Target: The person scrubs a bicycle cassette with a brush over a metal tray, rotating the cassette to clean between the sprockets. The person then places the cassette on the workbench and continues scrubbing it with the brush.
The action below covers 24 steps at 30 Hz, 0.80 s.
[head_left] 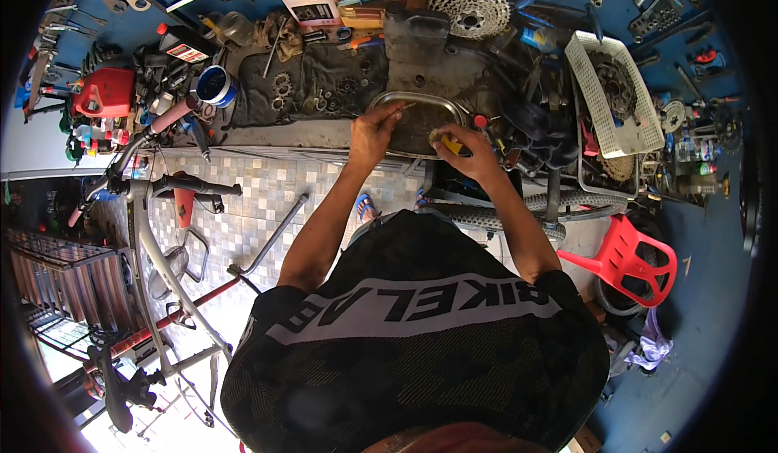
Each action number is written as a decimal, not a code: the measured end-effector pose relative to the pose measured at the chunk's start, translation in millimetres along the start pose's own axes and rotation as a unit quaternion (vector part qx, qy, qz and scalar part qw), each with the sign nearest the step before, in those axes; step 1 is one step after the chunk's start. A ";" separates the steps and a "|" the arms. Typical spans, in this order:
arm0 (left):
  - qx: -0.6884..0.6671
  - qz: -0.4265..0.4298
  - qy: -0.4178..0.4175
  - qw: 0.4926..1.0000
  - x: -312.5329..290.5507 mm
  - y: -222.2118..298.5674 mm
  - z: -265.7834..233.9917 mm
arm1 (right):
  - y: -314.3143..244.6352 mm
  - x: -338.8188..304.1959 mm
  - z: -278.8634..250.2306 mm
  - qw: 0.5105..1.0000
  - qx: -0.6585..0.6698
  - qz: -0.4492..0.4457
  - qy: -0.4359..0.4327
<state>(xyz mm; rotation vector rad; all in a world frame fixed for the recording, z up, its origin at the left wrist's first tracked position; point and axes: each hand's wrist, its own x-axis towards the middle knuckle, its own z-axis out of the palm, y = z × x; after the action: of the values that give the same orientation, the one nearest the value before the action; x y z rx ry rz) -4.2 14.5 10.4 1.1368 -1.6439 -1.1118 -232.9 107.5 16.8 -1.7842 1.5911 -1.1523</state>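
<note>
Over the near edge of the workbench, my left hand [373, 135] is closed in a pinch at the left side of a silver-rimmed metal tray [421, 96]. Whatever its fingertips hold is too small to name. My right hand [472, 153] grips a yellow-handled tool [452, 145] with a small, round, tan end pointing toward the left hand. Both hands are apart, at the tray's near side. Left of the tray, a dark cloth [267, 88] bears several small sprockets and metal parts.
A large cassette [470, 10] leans at the bench's back, near a pink-filled jug [311, 1]. To the right stands a white basket [622, 125] holding bike parts. A bicycle frame [162, 262] is at left; a red plastic chair [628, 260] stands at right.
</note>
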 end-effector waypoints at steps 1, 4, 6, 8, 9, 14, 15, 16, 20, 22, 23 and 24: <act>0.016 0.012 -0.001 1.000 0.9 1.9 0.8 | 8.0 -1.7 -0.9 1.000 -0.011 0.019 -0.001; 0.071 0.055 0.011 0.996 1.3 0.8 0.2 | -1.3 15.9 -6.1 0.989 -0.018 0.148 0.001; 0.115 0.093 0.026 0.989 0.7 -4.0 0.6 | -33.4 33.9 -3.6 0.978 0.050 0.199 0.027; 0.170 0.102 0.005 0.980 2.3 3.8 1.8 | -58.9 42.9 9.3 0.959 0.184 0.196 0.083; 0.197 0.110 -0.008 0.974 3.2 9.6 3.1 | -49.2 42.6 21.8 0.973 0.146 0.147 0.102; 0.159 0.130 0.059 0.977 4.8 11.0 -1.2 | -36.1 41.2 18.9 0.978 0.120 0.125 0.119; 0.159 0.126 0.055 0.978 1.1 9.7 -0.8 | -50.5 41.5 16.3 0.976 0.135 0.121 0.118; 0.177 0.130 0.053 0.974 1.6 8.2 -1.0 | -59.9 42.3 17.0 0.975 0.150 0.117 0.118; 0.172 0.133 0.056 0.974 2.5 3.6 2.8 | -34.8 42.5 27.6 0.976 0.145 0.128 0.104; 0.167 0.133 0.064 0.975 1.6 4.4 3.1 | -48.2 41.9 25.4 0.981 0.113 0.086 0.132; 0.179 0.141 0.066 0.971 4.7 4.5 2.9 | -54.5 44.0 24.7 0.979 0.129 0.110 0.116; 0.190 0.147 0.064 0.969 4.5 6.4 5.0 | -63.3 42.9 21.7 0.975 0.143 0.138 0.101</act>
<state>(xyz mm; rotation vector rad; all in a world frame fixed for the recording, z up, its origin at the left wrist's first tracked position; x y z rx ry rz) -11.5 12.4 15.9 1.1232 -1.8970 -0.5371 -181.1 75.5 67.9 -1.2527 1.6269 -1.3784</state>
